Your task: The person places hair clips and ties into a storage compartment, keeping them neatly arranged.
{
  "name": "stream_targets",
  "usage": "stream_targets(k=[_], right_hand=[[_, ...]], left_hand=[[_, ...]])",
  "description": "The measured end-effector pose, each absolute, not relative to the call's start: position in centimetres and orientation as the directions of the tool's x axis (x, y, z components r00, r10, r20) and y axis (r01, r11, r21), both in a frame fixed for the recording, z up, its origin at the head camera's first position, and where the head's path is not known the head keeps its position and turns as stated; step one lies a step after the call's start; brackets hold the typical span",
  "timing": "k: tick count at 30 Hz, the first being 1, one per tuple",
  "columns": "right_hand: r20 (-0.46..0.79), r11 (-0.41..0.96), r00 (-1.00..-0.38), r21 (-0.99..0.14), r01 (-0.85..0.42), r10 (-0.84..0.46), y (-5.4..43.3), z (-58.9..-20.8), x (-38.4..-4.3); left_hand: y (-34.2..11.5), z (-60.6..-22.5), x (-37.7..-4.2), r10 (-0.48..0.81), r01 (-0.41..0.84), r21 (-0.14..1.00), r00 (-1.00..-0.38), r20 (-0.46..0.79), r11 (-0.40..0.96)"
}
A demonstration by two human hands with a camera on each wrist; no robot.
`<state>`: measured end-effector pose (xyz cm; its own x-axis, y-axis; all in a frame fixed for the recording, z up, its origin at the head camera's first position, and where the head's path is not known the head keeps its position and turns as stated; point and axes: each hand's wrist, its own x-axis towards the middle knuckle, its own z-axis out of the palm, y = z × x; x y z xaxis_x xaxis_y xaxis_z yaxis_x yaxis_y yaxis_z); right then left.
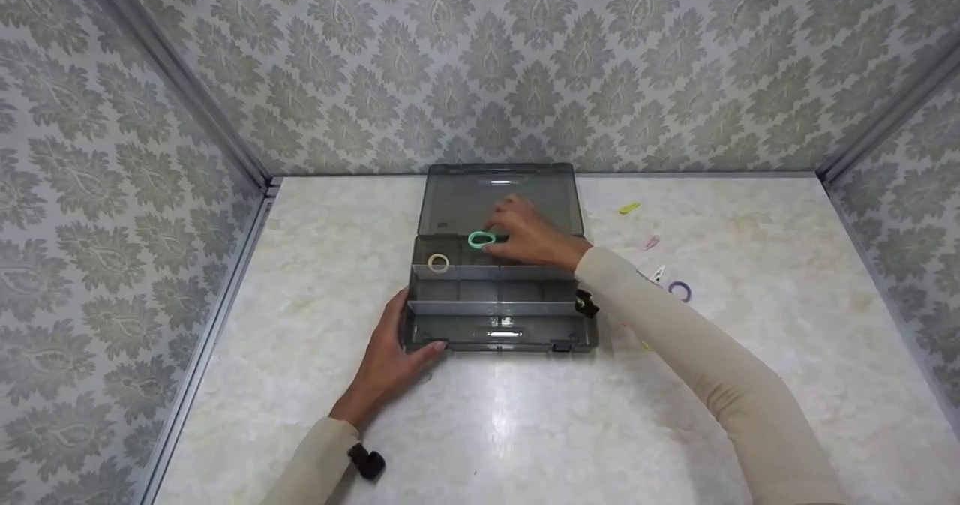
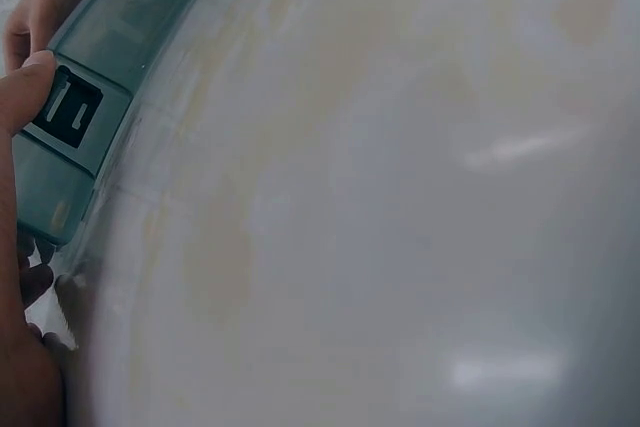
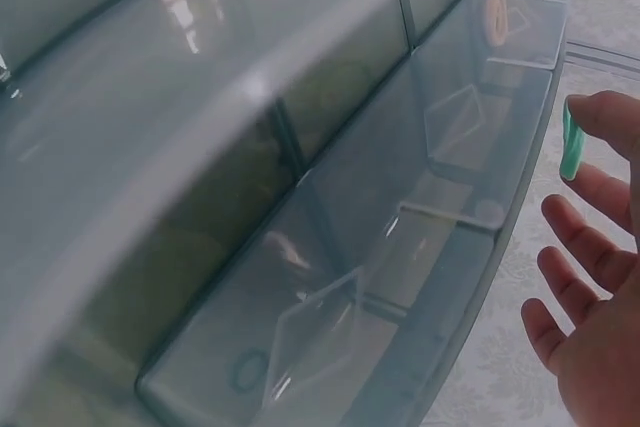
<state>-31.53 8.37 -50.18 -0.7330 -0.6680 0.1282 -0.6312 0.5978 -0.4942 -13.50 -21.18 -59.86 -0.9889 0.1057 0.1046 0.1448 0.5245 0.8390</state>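
Mint green and thin, the ring (image 3: 572, 142) hangs above the rear of the open grey case (image 1: 480, 291), pinched between thumb and forefinger of the right hand (image 1: 532, 236). I see the left hand (image 1: 390, 355) gripping the case's front-left corner. A cream ring (image 1: 430, 263) sits rear left; the right sleeve (image 1: 697, 347) blocks part of my table (image 1: 562, 415) view.

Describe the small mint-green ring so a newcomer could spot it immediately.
Start at the open, smoky-grey plastic box. Near its hinge, the right hand pinches the mint-green ring. Its colour separates it from the round cream ring to its left.
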Motion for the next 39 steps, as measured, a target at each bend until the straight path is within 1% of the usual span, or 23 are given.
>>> stream_targets(k=[7, 12, 16, 24, 30, 39], right_hand=[[0.149, 0.557, -0.699, -0.498, -0.664, -0.7, 7.4, -50.5, -31.5], [0.17, 0.543, -0.674, -0.469, -0.697, -0.719, 6.9, -50.6, -31.6], [0.164, 0.557, -0.675, -0.444, -0.701, -0.719, 6.6, -50.7, -31.6], [0.13, 0.559, -0.674, -0.459, -0.691, -0.727, 5.6, -51.3, -31.6], [0.102, 0.581, -0.679, -0.435, -0.688, -0.727, 5.2, -51.7, -31.6], [0.092, 0.573, -0.664, -0.428, -0.699, -0.742, 4.8, -51.8, -31.6]], left_hand=[[-21.2, -59.9, -13.5, 0.109, 0.149, 0.839, -0.988, 0.108, 0.523], [-21.1, -59.7, -13.6, 0.111, 0.15, 0.832, -0.988, 0.107, 0.534], [-20.9, -59.6, -13.8, 0.113, 0.151, 0.824, -0.988, 0.106, 0.546], [-21.0, -59.7, -13.6, 0.112, 0.147, 0.828, -0.988, 0.103, 0.541], [-21.1, -59.7, -13.7, 0.116, 0.157, 0.832, -0.987, 0.112, 0.532], [-21.2, -59.8, -13.7, 0.119, 0.161, 0.834, -0.986, 0.115, 0.527]])
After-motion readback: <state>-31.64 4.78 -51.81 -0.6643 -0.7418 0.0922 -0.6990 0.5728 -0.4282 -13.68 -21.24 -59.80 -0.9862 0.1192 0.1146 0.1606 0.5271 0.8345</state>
